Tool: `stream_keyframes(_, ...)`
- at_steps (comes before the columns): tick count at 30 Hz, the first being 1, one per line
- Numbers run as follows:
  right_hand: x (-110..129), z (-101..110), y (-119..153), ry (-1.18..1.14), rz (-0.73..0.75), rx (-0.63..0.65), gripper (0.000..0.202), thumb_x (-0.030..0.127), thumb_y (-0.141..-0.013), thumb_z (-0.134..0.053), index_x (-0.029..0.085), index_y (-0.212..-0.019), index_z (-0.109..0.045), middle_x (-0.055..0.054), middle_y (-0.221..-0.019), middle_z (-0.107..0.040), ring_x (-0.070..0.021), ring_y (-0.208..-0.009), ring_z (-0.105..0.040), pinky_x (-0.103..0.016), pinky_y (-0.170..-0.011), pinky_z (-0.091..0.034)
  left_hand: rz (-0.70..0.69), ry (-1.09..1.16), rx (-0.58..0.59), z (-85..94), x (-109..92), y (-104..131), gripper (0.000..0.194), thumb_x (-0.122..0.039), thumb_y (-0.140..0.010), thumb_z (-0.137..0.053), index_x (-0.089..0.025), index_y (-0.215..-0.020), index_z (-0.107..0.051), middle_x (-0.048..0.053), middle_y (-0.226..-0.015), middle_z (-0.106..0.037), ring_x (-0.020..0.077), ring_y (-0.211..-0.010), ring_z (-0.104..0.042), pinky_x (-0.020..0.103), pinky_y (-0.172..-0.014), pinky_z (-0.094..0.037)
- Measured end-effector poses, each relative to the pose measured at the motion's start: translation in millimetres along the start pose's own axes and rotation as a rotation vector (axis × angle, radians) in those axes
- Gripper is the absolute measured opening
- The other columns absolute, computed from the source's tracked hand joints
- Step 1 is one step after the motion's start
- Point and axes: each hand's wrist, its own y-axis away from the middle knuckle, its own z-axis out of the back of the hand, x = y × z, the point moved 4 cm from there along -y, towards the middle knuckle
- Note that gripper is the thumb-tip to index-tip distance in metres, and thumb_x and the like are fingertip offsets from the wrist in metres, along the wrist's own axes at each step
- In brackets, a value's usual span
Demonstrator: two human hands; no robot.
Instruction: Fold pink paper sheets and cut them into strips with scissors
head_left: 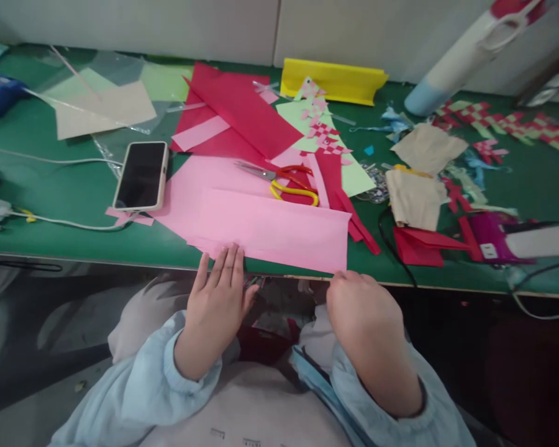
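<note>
A folded sheet of pink paper [270, 226] lies along the near edge of the green table, on top of another pink sheet [181, 186]. My left hand [218, 304] is open, its fingertips resting flat on the paper's near left edge. At the near right corner, my right hand [366, 323] is closed with its fingers curled, and it appears to grip that corner; the fingertips are partly hidden. Scissors [293, 186] with red and yellow handles lie just beyond the folded sheet, blades pointing left.
A phone [141, 176] lies to the left with a white cable. Red paper [246, 115], a yellow folded strip [333, 82] and woven paper fish [326, 136] are farther back. Beige cloth pouches [417, 197], a purple glue gun [491, 237] and a pale cylinder [451, 65] stand or lie right.
</note>
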Motion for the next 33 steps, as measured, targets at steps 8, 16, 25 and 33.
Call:
stream_keyframes(8,58,7,-7,-0.097,0.057,-0.029,0.04,0.014,-0.093,-0.047,0.006,-0.13,-0.059,-0.014,-0.091,-0.072,-0.0239,-0.088,-0.067,-0.033,-0.074,-0.051,0.013,0.086,-0.008,2.3,27,5,0.058,-0.036,-0.095,-0.041,-0.005,-0.144,-0.039,0.017,-0.146,-0.044,0.0298,-0.136,-0.042,0.052,-0.116,-0.023)
stream_keyframes(16,116,22,-15,-0.184,0.194,-0.028,0.05,0.007,-0.091,-0.043,-0.001,-0.14,-0.044,-0.015,-0.084,-0.071,-0.0226,-0.081,-0.067,-0.033,-0.069,-0.054,0.073,0.075,-0.017,5.0,45,10,0.055,-0.034,-0.096,-0.038,-0.004,-0.142,-0.041,0.02,-0.145,-0.045,0.0322,-0.134,-0.045,0.053,-0.114,-0.026)
stream_keyframes(25,139,13,-18,-0.215,0.231,0.003,0.062,0.012,-0.093,-0.038,0.008,-0.152,-0.02,-0.011,-0.072,-0.07,-0.0217,-0.07,-0.069,-0.032,-0.061,-0.055,0.017,0.079,0.014,-1.8,49,14,0.053,-0.025,-0.094,-0.044,-0.016,-0.146,-0.041,0.023,-0.152,-0.033,0.0386,-0.138,-0.036,0.056,-0.111,-0.03)
stream_keyframes(33,100,-5,-5,-0.125,0.127,0.09,0.076,0.006,-0.087,-0.041,0.014,-0.155,-0.007,-0.009,-0.07,-0.069,-0.0211,-0.068,-0.069,-0.03,-0.06,-0.055,0.013,0.032,0.038,6.0,42,9,0.053,-0.031,-0.093,-0.051,-0.028,-0.145,-0.041,0.022,-0.155,-0.028,0.0408,-0.138,-0.034,0.059,-0.109,-0.032)
